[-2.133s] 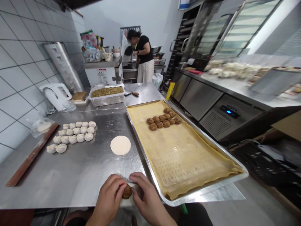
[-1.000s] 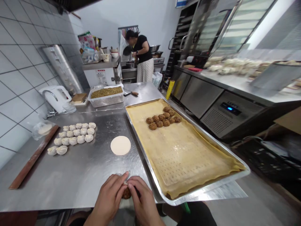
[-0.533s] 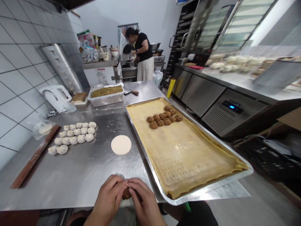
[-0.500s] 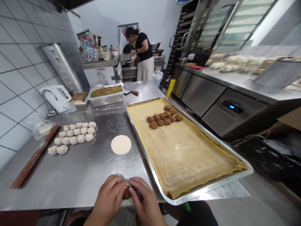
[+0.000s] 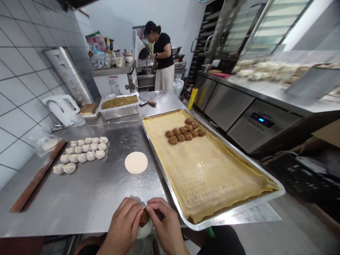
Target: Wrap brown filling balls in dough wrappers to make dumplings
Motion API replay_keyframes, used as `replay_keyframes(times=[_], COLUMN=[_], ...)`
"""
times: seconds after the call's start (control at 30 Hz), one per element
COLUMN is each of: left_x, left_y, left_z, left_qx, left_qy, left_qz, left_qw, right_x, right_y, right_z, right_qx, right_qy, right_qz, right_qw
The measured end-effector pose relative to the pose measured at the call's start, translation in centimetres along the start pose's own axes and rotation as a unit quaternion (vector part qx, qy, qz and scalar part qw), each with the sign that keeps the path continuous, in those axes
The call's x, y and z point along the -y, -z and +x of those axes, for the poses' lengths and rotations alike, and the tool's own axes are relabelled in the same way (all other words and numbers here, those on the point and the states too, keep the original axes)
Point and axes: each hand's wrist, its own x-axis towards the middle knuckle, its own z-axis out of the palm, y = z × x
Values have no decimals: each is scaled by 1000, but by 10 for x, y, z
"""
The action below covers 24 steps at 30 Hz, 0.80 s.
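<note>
At the front edge of the steel table, my left hand [image 5: 124, 221] and my right hand [image 5: 166, 221] pinch a pale dough wrapper [image 5: 145, 232] from either side. Between my fingers a brown ball of filling [image 5: 144, 217] shows inside the wrapper. My fingertips partly cover both. Just beyond my hands a flat round dough wrapper [image 5: 136, 163] lies on the table. Right of it stands a metal tray [image 5: 162, 170] lined with yellowish sheet, bearing several brown filling balls [image 5: 181, 137]. Rows of white filled dumplings [image 5: 90, 156] sit to the left.
A wooden stick [image 5: 38, 177] lies along the left side. Behind stand a tub of greenish-brown filling [image 5: 119, 112], a scraper [image 5: 147, 102] and a white kettle [image 5: 62, 108]. Another person [image 5: 163, 53] works over a pot at the back. A steel counter [image 5: 233, 102] runs along the right.
My fingers have shifted slightly on the wrapper, and more of the filling and the pale dough below it shows. The person at the back has straightened a little.
</note>
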Motion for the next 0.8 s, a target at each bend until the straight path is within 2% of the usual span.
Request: replay_keyframes(times=[0.07, 0.2, 0.37, 0.43, 0.57, 0.73, 0.8], left_x=[1, 1, -2, -2, -3, -9, -10], left_y=[0, 1, -3, -3, -1, -1, 0], left_z=[0, -1, -2, -2, -2, 0, 1], left_qx=[19, 23, -13, 0, 22, -12, 0], left_qy=[1, -3, -13, -13, -18, -27, -33], left_qz=[8, 12, 12, 15, 25, 37, 47], left_qw=[1000, 1000, 1000, 1000, 999, 999, 998], right_x=[2, -2, -1, 1, -3, -1, 1], right_y=[-1, -4, -1, 0, 1, 3, 2], right_z=[1, -4, -2, -2, -7, -7, -7], right_qx=[20, 49, 4, 16, 40, -3, 8], right_qy=[6, 79, -2, 4, 69, -12, 0], right_qz=[11, 7, -6, 7, 17, 3, 16], right_qw=[1000, 996, 1000, 1000, 997, 1000, 1000])
